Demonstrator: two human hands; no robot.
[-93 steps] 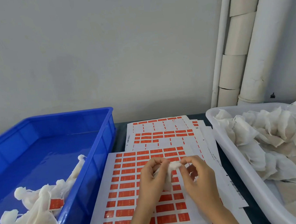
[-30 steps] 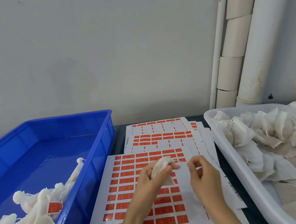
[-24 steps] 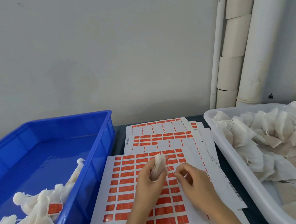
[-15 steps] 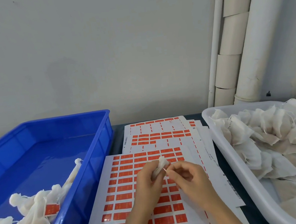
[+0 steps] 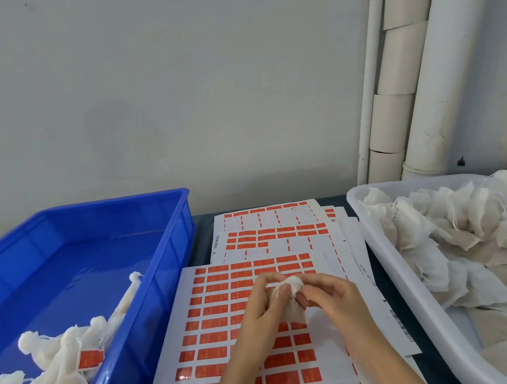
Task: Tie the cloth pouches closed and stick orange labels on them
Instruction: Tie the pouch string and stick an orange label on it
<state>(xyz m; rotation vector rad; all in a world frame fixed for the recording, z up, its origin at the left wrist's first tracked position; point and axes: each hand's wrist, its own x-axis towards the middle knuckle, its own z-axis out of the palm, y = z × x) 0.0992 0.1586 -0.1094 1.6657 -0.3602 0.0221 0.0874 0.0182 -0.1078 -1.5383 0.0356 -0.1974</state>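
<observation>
Both the left hand [image 5: 265, 304] and right hand [image 5: 329, 298] are pinching one cloth pouch [image 5: 291, 300] above the label sheet [image 5: 216, 327].

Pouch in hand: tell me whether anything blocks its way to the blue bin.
Nothing visible blocks it. Left hand and right hand hold the pouch over the label sheet; only the side wall of the blue bin rises between.

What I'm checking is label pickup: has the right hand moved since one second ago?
Yes: the right hand moved left over the label sheet, onto the pouch.
</observation>
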